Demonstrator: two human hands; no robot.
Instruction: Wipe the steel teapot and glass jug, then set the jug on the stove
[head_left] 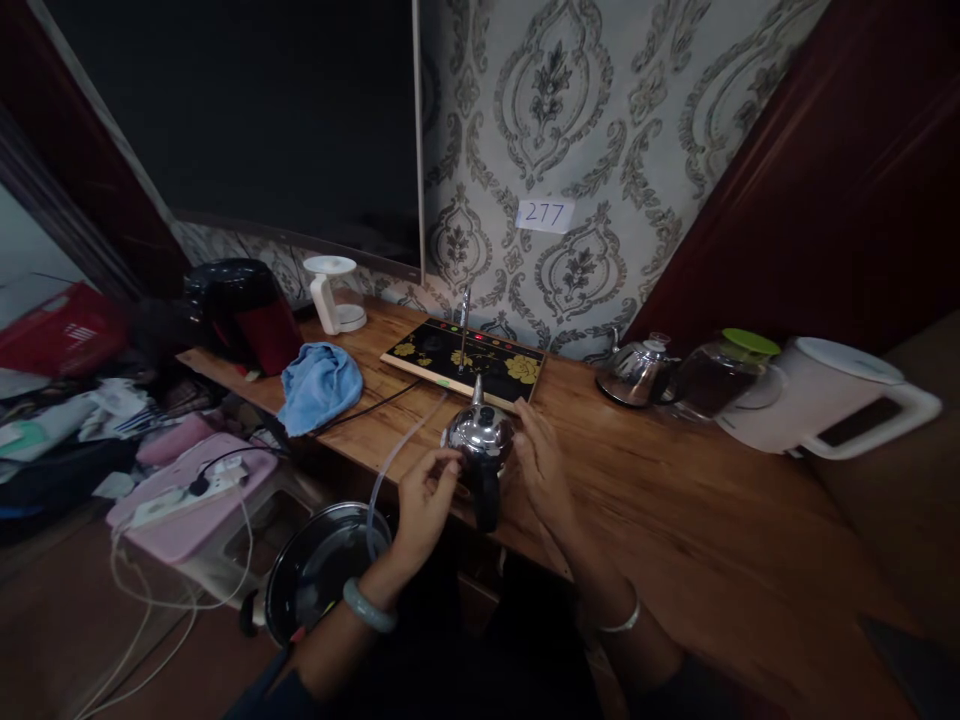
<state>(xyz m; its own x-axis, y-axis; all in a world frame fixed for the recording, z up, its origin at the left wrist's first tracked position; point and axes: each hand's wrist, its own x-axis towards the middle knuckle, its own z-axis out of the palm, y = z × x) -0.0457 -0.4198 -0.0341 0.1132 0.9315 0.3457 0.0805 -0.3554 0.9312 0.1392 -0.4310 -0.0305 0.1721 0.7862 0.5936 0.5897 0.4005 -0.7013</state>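
Note:
A shiny metal kettle [480, 432] with a black lid knob and a black handle stands at the table's front edge. Its spout points away from me, and its handle faces me. My left hand [427, 500] is at the kettle's left side, fingers loosely bent and the thumb apart from them. On the opposite side, my right hand [541, 465] has its fingers stretched out along the kettle; I cannot tell whether either hand presses on it. Just behind lies a black electric tea stove [480, 355] with gold flowers, a slim metal tap [466, 310] and a red light.
A blue cloth [321, 385] and a white stand [335, 295] are left of the stove. At right are another metal kettle [636, 372], a glass pot [720, 375] and a white pitcher [810, 400]. A clear hose [390, 455] runs down into a black basin [322, 570].

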